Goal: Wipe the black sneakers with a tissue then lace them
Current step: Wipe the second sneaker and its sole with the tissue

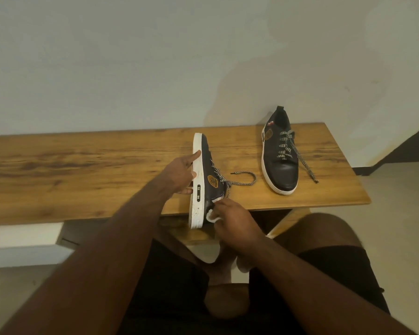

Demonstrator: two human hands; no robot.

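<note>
While two hands (182,175) grip: two sneakers (205,180), one tissue (212,216).

Pale grey-white wall (155,56) behind, faintly blotched, evenly and dimly lit. Long wooden bench (82,170) set against it — warm brown grain, dark streaks. Light tiled floor (397,201) to the right. Dark skirting (402,151) rises at far right — a white ledge (22,240) sits low at left.

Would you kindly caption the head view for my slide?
Left hand steadies a sneaker on its side while right hand wipes it with tissue.
</note>
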